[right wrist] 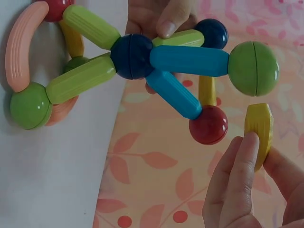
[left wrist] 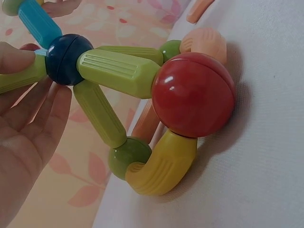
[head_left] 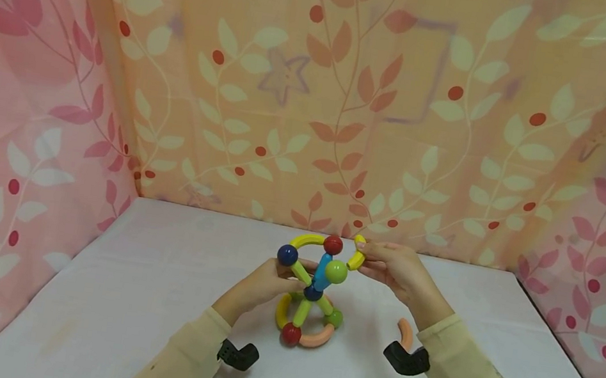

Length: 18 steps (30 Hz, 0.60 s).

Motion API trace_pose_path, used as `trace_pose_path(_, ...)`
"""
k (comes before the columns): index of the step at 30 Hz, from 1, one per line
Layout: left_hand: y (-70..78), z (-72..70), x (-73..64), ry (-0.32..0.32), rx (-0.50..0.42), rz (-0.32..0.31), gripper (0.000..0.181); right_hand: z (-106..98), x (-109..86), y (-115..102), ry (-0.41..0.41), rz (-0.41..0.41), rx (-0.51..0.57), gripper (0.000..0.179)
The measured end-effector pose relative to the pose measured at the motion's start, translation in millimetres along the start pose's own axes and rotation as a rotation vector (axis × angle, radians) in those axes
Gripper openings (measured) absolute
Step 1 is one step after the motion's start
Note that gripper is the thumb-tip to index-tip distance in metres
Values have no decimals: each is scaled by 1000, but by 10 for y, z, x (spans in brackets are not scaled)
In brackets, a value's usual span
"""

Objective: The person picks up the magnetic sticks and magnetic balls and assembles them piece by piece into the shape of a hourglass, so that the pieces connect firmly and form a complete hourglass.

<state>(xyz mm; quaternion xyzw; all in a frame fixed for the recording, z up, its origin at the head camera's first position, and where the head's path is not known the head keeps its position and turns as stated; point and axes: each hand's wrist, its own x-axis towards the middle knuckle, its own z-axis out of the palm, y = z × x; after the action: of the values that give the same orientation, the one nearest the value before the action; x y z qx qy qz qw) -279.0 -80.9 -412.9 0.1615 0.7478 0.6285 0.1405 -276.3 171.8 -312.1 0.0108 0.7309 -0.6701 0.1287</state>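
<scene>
A ball-and-rod toy structure (head_left: 301,313) stands on the white table, its ring of balls and curved rods at the bottom. From its central navy ball (right wrist: 131,56), rods fan upward to further balls. My left hand (head_left: 264,284) pinches a light green rod (right wrist: 178,39) of the upper part between thumb and fingers. My right hand (head_left: 398,272) pinches a yellow curved rod (right wrist: 259,126) between thumb and fingertips. One end of that rod is just beside the upper light green ball (right wrist: 253,69), with a small gap showing. Two blue rods (right wrist: 190,61) link the navy ball to the green and red balls.
A loose peach curved rod (head_left: 405,334) lies on the table by the right wrist. Black wrist cameras (head_left: 239,356) sit on both forearms. Patterned curtains (head_left: 290,116) close in the back and sides of the white table (head_left: 167,247).
</scene>
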Motion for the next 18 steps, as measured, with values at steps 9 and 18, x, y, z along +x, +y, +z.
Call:
trace_pose_path(9, 15, 16, -12, 12, 6, 7, 40, 33, 6, 6, 19, 11, -30, 53)
trace_pose_path(18, 3, 14, -4, 16, 0, -1, 40, 39, -10, 38, 5, 53, -29, 52)
